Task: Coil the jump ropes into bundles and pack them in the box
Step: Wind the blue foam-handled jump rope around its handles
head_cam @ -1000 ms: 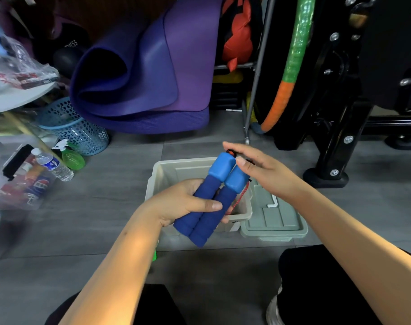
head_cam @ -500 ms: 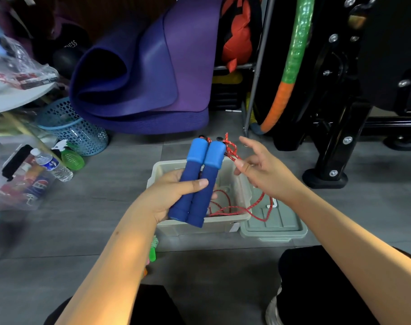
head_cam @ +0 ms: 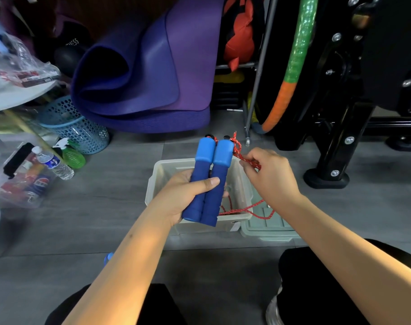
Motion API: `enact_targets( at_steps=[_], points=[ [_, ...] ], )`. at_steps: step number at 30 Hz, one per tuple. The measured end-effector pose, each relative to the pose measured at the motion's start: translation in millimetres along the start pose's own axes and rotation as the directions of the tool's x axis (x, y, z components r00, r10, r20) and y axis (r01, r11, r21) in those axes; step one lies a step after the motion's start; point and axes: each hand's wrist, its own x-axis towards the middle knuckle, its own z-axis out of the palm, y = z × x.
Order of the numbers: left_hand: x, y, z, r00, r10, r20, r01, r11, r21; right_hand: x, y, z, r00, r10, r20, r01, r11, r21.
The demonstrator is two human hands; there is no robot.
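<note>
My left hand (head_cam: 179, 198) grips the two blue foam handles (head_cam: 208, 179) of a jump rope, held side by side and upright above the open pale plastic box (head_cam: 155, 181). The red rope (head_cam: 245, 208) runs from the handle tops down to the right. My right hand (head_cam: 271, 177) pinches this rope just right of the handle tops. Slack rope loops lie inside the box and drape over its right rim onto the grey-green lid (head_cam: 270, 225). A small blue piece (head_cam: 108, 258) peeks out on the floor beside my left forearm.
The box sits on a grey floor between my knees. Rolled purple mats (head_cam: 138, 73) lean behind it, with a blue mesh basket (head_cam: 75, 127), bottles (head_cam: 56, 164) and a clear bag to the left. A black machine base (head_cam: 326, 179), a hoop (head_cam: 293, 66) and a metal pole (head_cam: 258, 73) stand right.
My left hand has lifted the handles from a tilt to upright over the box. My right hand has left the handle tops and now pinches the rope beside them.
</note>
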Motion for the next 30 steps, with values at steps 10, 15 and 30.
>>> enact_targets(
  at_steps=[10,15,30],
  points=[
    [3,-3,-5,0.999,0.043,0.010,-0.044,0.993,0.110,13,5,-16,0.804,0.282,0.523,-0.594,0.409,0.693],
    [2,-1,-4,0.998,0.048,0.052,-0.052,0.996,0.078,11,5,-17,0.714,0.254,0.652,-0.696,0.161,0.699],
    [1,1,-6,0.999,0.033,0.015,-0.033,0.999,-0.015,3,-2,-10,0.957,-0.109,0.268,0.125,0.991,-0.042]
  ],
)
